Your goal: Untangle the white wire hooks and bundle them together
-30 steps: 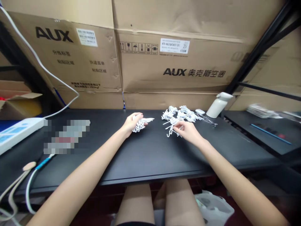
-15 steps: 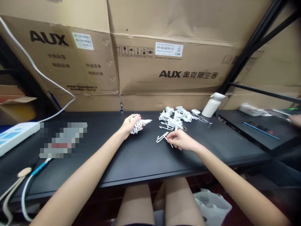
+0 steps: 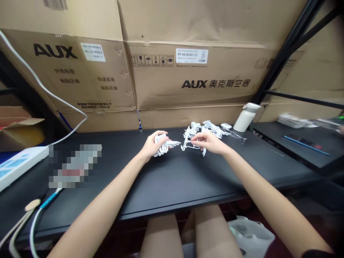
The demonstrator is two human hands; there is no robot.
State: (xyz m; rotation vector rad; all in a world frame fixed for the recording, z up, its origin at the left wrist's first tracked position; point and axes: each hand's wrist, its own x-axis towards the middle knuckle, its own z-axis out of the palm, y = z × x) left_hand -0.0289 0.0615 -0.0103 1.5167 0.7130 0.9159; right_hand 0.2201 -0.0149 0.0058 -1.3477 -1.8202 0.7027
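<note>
A bundle of white wire-like hooks (image 3: 161,145) is gripped in my left hand (image 3: 151,147), their bent ends stacked side by side and thin tips pointing right. My right hand (image 3: 211,142) is closed in a pinch on a white hook (image 3: 185,142), its bent end facing the bundle a short gap away. Just behind that hand lies a loose pile of similar white hooks (image 3: 213,128) on the black table (image 3: 172,186). My right hand hides part of the pile, and whether it holds more than one hook is hard to tell.
Right of the pile stand a white bottle (image 3: 245,117), a small white case (image 3: 226,126) and glasses (image 3: 236,135). A power strip (image 3: 24,163), a blurred-out object (image 3: 77,166) and cables are at left. Cardboard (image 3: 161,86) walls the back. Another person's hand (image 3: 342,129) shows at far right.
My right hand has lifted its hook up and away from me, off the near side of the pile, turning it toward the left-hand bundle. My left hand keeps its grip. The view has shifted slightly.
</note>
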